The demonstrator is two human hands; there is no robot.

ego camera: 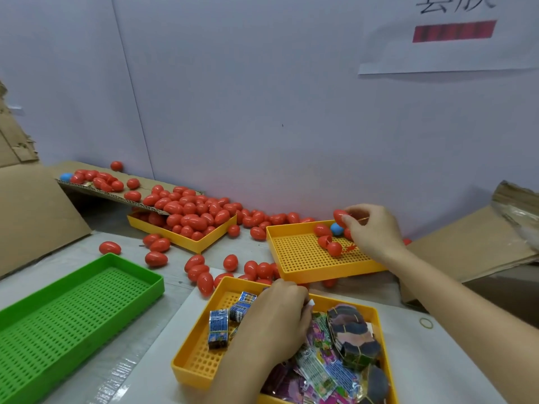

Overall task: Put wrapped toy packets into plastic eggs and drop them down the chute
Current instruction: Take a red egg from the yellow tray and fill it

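My right hand (370, 231) pinches a red plastic egg (339, 217) over the far corner of an orange perforated tray (303, 258). That tray holds a few more red eggs (334, 248) and one blue egg (337, 228). My left hand (277, 319) reaches down into the near orange tray (198, 357) of wrapped toy packets (318, 371), its fingers curled over a small pale packet (309, 304). Blue banded packet bundles (218, 329) lie at that tray's left side.
Several red eggs (186, 208) fill a third orange tray and spill down a cardboard ramp (116, 196) along the wall. Loose eggs (201, 269) lie on the table. A green perforated tray (67, 319) sits at left. Cardboard flaps stand left and right. A rubber band (425, 322) lies at right.
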